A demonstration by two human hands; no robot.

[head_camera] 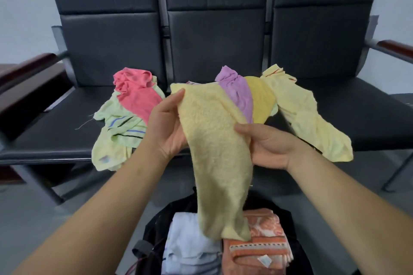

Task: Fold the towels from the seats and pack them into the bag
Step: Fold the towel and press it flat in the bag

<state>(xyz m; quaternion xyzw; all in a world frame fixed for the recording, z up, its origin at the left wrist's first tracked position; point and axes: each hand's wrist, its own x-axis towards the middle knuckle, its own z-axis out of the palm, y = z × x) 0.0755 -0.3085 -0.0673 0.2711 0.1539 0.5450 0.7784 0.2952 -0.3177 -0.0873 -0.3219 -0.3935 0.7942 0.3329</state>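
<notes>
In the head view, the left hand [166,127] and the right hand [268,145] held a fluffy pale yellow terry towel [214,140] between them, above the front edge of a row of black padded seats [55,136]. The left hand pinched the towel's upper left edge, thumb on the front and fingers behind. The right hand gripped the opposite edge, fingers curled round it. The two hands were apart, with the cloth between them.

The towel hung long and narrow, its lower end over an open black fabric bag [156,225] on the floor. In the bag lay a folded light blue towel [187,243] beside a folded orange patterned towel [257,245].

On the seats lay loose towels:
- a crumpled coral pink towel [138,94] on top of a pale green striped towel [118,127] to the left
- a purple towel [237,94], a mustard yellow towel [261,102] and a thin pale yellow cloth [312,123] to the right
</notes>
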